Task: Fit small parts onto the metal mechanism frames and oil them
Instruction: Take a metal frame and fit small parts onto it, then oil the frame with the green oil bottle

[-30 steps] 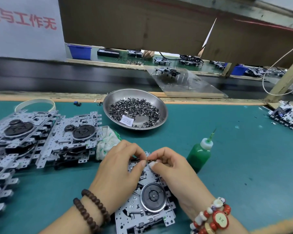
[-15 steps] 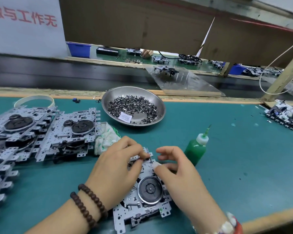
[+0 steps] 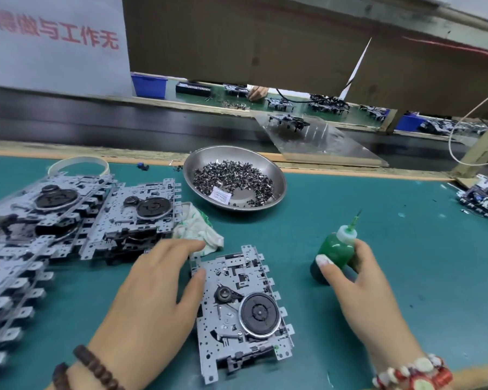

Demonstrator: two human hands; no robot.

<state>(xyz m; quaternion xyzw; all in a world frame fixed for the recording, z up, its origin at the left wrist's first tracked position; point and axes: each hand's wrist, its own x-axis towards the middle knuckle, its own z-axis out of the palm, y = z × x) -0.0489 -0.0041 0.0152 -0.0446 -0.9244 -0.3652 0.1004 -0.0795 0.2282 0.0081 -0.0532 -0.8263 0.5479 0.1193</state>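
A metal mechanism frame [image 3: 237, 311] with a black round wheel lies flat on the green mat in front of me. My left hand [image 3: 155, 291] rests on its left edge with fingers straight, thumb touching the frame. My right hand [image 3: 358, 291] grips the green oil bottle [image 3: 334, 249], which stands upright right of the frame, its white cap and thin green nozzle pointing up. A steel bowl [image 3: 276, 178] of small dark parts with a white label sits behind the frame.
Stacks of similar frames [image 3: 76, 218] fill the left side of the mat. A white-green cloth [image 3: 197, 229] lies between them and my left hand. More assemblies [image 3: 482, 198] sit at the right edge. A black conveyor belt [image 3: 96, 122] runs behind the bench.
Both hands left the top of the frame. My right hand moved right and took hold of the oil bottle. My left hand slid to the frame's left edge and flattened.
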